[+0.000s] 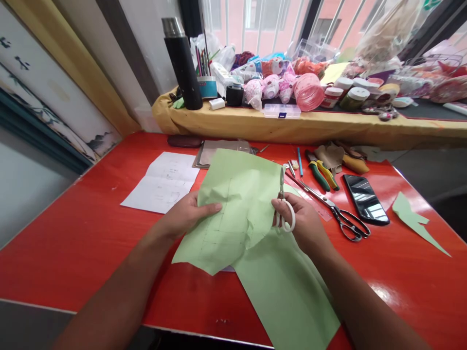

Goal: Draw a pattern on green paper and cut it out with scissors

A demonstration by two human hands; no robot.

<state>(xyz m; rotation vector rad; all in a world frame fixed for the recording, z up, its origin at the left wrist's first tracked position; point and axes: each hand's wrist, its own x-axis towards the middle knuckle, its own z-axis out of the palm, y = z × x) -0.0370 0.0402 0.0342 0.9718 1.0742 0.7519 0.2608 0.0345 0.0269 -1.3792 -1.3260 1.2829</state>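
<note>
Between my hands is a sheet of green paper (233,194) with pencilled lines and a torn, uneven lower edge. My left hand (191,214) grips its left side, thumb on top and the fingers hidden underneath. In my right hand (299,216) is a pair of small white-handled scissors (288,216), blades pointing away from me beside the paper's right edge. Whether the blades are on the paper I cannot tell. Another length of green paper (288,287) hangs below, over the table's front edge; whether it joins the upper sheet is hidden.
On the red table (91,233) lie a white drawn-on sheet (164,182), large black-handled scissors (350,223), green-yellow pliers (323,172), a phone (366,199) and a green paper scrap (416,218). A black thermos (182,68) and several jars stand along the sill.
</note>
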